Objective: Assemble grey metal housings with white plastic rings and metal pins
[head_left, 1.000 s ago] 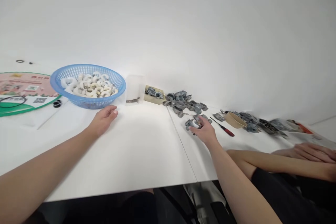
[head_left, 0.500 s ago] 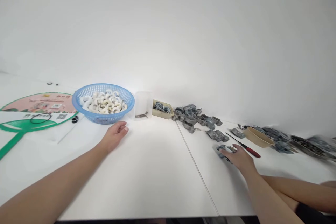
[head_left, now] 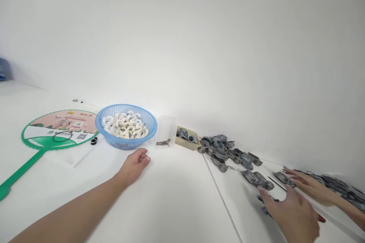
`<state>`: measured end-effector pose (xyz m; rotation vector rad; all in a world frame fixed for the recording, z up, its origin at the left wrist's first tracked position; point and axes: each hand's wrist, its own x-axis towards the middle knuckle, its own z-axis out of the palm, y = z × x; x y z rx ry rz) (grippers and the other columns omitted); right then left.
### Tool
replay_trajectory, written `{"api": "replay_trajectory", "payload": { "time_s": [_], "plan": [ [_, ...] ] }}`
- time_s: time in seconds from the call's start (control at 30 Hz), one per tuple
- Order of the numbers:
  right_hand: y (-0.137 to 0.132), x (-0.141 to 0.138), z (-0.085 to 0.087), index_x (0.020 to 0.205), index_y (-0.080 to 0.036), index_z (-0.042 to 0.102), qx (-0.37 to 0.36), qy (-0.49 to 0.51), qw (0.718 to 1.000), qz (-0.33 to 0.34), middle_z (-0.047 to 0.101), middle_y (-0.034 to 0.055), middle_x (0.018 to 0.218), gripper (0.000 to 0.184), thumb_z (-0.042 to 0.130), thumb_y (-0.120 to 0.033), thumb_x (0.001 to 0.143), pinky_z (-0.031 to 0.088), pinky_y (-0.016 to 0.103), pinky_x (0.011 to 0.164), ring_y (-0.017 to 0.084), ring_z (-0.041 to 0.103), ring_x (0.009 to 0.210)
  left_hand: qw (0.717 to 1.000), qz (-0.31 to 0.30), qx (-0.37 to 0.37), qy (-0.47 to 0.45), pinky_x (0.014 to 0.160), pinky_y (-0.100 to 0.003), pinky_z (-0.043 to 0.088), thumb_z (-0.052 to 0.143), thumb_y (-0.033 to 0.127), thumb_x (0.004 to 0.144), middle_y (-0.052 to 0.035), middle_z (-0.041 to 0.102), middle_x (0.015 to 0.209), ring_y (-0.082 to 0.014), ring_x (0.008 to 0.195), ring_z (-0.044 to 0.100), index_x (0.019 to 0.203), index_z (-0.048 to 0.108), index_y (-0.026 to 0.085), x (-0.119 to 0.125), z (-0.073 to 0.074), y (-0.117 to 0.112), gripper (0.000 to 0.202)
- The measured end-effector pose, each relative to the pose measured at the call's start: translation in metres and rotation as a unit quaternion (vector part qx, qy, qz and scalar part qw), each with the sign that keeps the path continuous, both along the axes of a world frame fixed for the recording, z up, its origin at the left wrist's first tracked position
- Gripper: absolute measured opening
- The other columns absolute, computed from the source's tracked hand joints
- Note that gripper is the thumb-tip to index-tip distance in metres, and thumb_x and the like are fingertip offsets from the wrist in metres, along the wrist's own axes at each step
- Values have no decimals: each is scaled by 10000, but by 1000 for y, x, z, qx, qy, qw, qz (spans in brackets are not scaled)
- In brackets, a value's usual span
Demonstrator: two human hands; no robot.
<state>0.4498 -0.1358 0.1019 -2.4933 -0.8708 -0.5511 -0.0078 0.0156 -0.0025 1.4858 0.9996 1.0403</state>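
Note:
My left hand (head_left: pixel 134 167) rests on the white table in front of the blue basket (head_left: pixel 125 145), fingers loosely curled, thumb apart, nothing visible in it. White and cream rings (head_left: pixel 127 124) fill that basket. Over at the right, my right hand (head_left: pixel 295 214) is open and slightly blurred, thumb and forefinger spread. Just past its thumb lies a dark grey metal part (head_left: pixel 267 207), partly covered by the hand. Another person's hand (head_left: pixel 312 186) reaches in from the right over a grey metal casting (head_left: pixel 282 177).
Grey metal castings (head_left: pixel 219 152) are heaped along the wall. Between them and the basket stand a tan box (head_left: pixel 186 143) of metal parts and a clear container (head_left: pixel 166 133) with thin pins. A green-edged hand fan (head_left: pixel 61 125) and a black ring (head_left: pixel 94 141) lie left.
The view has swung, shifting everything right and down. My right hand has opened and drawn back from the metal part. The other person's hand has reached forward. My left hand stays by the basket.

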Motion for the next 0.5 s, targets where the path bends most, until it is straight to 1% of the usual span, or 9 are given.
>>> {"api": "replay_trajectory", "payload": {
  "time_s": [0.03,0.1,0.13,0.17,0.23,0.3,0.37,0.43,0.5],
  "plan": [
    [14,-20,4,1358,-220,383,3,-42,999,6,388,240,1377,826,459,-680,677,351,549,965,399,313,1305,1000,3,3,6,880,-347,453,505,475,796,-80,606,1006,-214,952,581,1135,526,144,1,0,0,474],
    [55,-64,9,1258,-233,486,-71,-27,994,82,495,159,1318,658,439,-623,731,391,522,958,377,400,1250,1000,4,9,17,873,-348,453,503,475,796,-76,612,987,-211,929,586,1123,538,147,2,0,0,465],
    [79,-85,11,1216,-229,519,-108,-9,985,132,542,133,1274,571,437,-567,764,414,499,939,359,450,1209,1000,2,11,21,871,-347,453,501,476,796,-75,614,981,-210,922,588,1120,541,147,2,0,1,463],
    [105,-103,12,1203,-229,530,-127,3,977,170,564,117,1250,509,437,-517,793,419,475,933,343,478,1182,1000,-1,13,23,869,-346,453,498,477,797,-74,616,980,-208,918,588,1116,543,146,2,0,1,461],
    [157,-129,11,1215,-254,522,-142,11,969,203,564,96,1249,449,439,-468,830,438,433,907,313,513,1140,1000,-2,13,24,863,-344,454,495,475,798,-72,619,983,-208,920,586,1106,545,150,0,0,1,451],
    [200,-139,10,1269,-233,480,-157,23,966,205,523,130,1280,455,462,-413,852,443,444,891,317,503,1144,1000,-3,9,23,860,-343,456,495,471,797,-70,621,982,-210,926,583,1095,548,153,-2,1,2,439],
    [230,-137,9,1247,-212,498,-185,45,960,203,533,137,1245,411,493,-381,873,455,446,881,285,524,1110,1000,-6,0,22,858,-343,458,495,469,797,-72,624,980,-214,933,583,1096,548,152,-4,2,2,439],
    [246,-129,10,1176,-194,542,-220,63,949,216,556,103,1194,333,513,-362,890,467,427,882,224,552,1051,1000,-13,-7,21,862,-342,459,494,471,799,-79,626,998,-219,954,583,1115,543,149,-5,2,3,454],
    [252,-120,11,1137,-182,558,-247,75,935,244,561,76,1176,294,521,-346,896,476,410,880,188,565,1016,1000,-18,-11,20,869,-339,458,496,476,799,-86,626,1032,-221,977,584,1134,539,151,-6,0,3,469]
  ]
}}
